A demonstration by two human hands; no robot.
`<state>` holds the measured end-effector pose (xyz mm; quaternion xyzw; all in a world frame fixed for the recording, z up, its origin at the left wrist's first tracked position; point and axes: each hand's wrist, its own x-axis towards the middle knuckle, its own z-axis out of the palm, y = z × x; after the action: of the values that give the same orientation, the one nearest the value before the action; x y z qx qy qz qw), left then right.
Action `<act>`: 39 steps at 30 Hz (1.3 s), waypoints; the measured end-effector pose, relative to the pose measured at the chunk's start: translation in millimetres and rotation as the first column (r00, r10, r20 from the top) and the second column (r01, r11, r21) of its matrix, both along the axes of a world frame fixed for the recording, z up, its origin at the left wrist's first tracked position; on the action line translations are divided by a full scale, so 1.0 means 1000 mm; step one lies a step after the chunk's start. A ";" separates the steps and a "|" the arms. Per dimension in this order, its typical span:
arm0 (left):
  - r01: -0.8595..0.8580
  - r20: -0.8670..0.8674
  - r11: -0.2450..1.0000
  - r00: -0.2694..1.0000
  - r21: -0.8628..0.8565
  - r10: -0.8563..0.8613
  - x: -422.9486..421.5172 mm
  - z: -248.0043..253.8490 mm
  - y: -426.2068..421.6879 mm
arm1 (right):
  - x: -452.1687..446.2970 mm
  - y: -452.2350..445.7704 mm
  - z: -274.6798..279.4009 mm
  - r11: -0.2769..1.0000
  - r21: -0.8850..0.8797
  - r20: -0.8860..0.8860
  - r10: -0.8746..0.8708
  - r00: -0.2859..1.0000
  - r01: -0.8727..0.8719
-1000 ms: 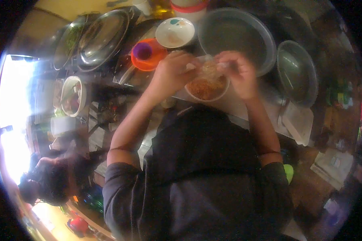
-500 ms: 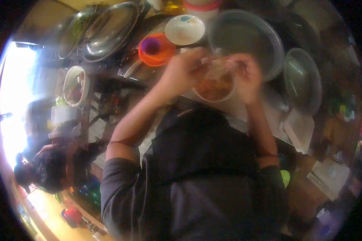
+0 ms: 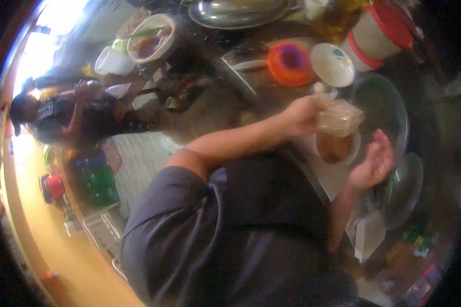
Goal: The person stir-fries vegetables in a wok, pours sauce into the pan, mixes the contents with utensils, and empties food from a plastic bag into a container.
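My left hand [image 3: 306,115] is closed on a clear plastic bag [image 3: 340,117] with pale contents, held above a white bowl. The bowl holds a reddish-brown food [image 3: 334,148], partly covered from view by the bag. To the right of the bowl, my right hand [image 3: 374,161] is raised with its fingers apart and nothing in it. Behind the bag stand a white bowl with a blue-green mark [image 3: 333,65] and an orange dish [image 3: 283,73] with a purple cup [image 3: 294,57].
A large grey basin [image 3: 402,115] lies behind my right hand, with a clear lid-like dish [image 3: 405,189] nearer. White tubs with red lids [image 3: 392,25] stand at the back. At the left, a person in dark clothes [image 3: 61,117] stands near a white bowl [image 3: 164,48].
The view has swung left. My hands have parted: the left now holds the bag up alone, and the right has let go and moved away to the right.
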<state>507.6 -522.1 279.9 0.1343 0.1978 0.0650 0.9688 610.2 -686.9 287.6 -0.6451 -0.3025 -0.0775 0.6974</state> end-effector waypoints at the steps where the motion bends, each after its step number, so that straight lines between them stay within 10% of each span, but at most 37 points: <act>1: -0.019 0.092 0.999 0.996 -0.035 0.022 0.000 -0.013 0.007 | 0.006 -0.004 -0.006 0.999 -0.001 0.036 -0.034 0.999 0.034; 5: -0.133 0.293 0.990 0.946 -0.038 0.139 -0.041 -0.009 0.060 | 0.004 -0.010 0.000 0.971 -0.073 0.022 -0.229 0.973 0.230; 10: -0.624 -0.036 0.777 0.777 0.088 0.628 -0.160 0.008 0.165 | -0.017 0.012 0.009 0.905 -0.103 -0.002 -0.416 0.909 0.414; 12: -0.706 0.010 0.673 0.692 0.219 0.722 -0.228 -0.104 0.246 | -0.021 0.017 0.002 0.895 -0.187 -0.034 -0.417 0.908 0.404; 15: -0.714 0.075 0.677 0.696 0.181 0.714 -0.295 -0.134 0.300 | -0.046 0.042 0.012 0.782 -0.288 0.053 -0.564 0.824 0.553; 18: -0.562 -0.023 0.318 0.469 0.763 0.883 -0.368 -0.242 0.370 | -0.044 0.046 -0.017 0.741 -0.333 0.089 -0.592 0.801 0.584; 21: 0.056 -0.113 0.099 0.508 0.994 0.854 -0.404 -0.265 0.408 | -0.064 0.054 -0.024 0.572 -0.440 0.175 -0.701 0.692 0.692; 23: -0.446 -0.312 0.720 0.687 0.532 0.656 -0.388 -0.252 0.415 | -0.064 0.047 -0.044 0.427 -0.473 0.324 -0.729 0.603 0.771; 24: -0.378 -0.330 0.773 0.743 0.510 0.582 -0.370 -0.246 0.410 | -0.064 0.035 -0.062 0.431 -0.468 0.299 -0.745 0.596 0.772; 25: 0.014 -0.233 0.295 0.650 0.955 0.723 -0.355 -0.238 0.406 | -0.066 0.017 -0.081 0.432 -0.462 0.272 -0.762 0.587 0.775; 27: 0.368 0.004 -0.378 0.711 0.850 0.703 -0.301 -0.196 0.397 | -0.083 -0.013 -0.110 0.237 -0.546 0.623 -0.527 0.579 0.803; 29: 0.027 -0.087 0.091 0.641 0.996 0.763 -0.230 -0.122 0.353 | -0.107 -0.004 -0.109 0.306 -0.580 0.532 -0.560 0.635 0.755; 31: 0.122 -0.007 -0.161 0.818 0.979 0.576 -0.191 -0.091 0.328 | -0.127 0.018 -0.100 0.437 -0.604 0.277 -0.669 0.690 0.667; 36: -0.105 0.121 -0.155 0.988 0.982 0.097 -0.105 -0.030 0.228 | -0.132 0.012 -0.112 0.614 -0.570 -0.050 -0.689 0.723 0.546; 38: -0.166 0.210 -0.657 0.978 0.735 -0.012 -0.079 -0.018 0.205 | -0.132 0.019 -0.100 0.615 -0.583 0.006 -0.650 0.760 0.530; 39: -0.160 0.202 -0.666 0.979 0.729 -0.014 -0.065 -0.018 0.203 | -0.130 0.026 -0.097 0.622 -0.580 -0.007 -0.649 0.760 0.526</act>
<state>442.5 -319.1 262.0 0.9135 -0.0131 0.2996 0.2750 479.9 -660.9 190.9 -0.8828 -0.0047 -0.1424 0.4476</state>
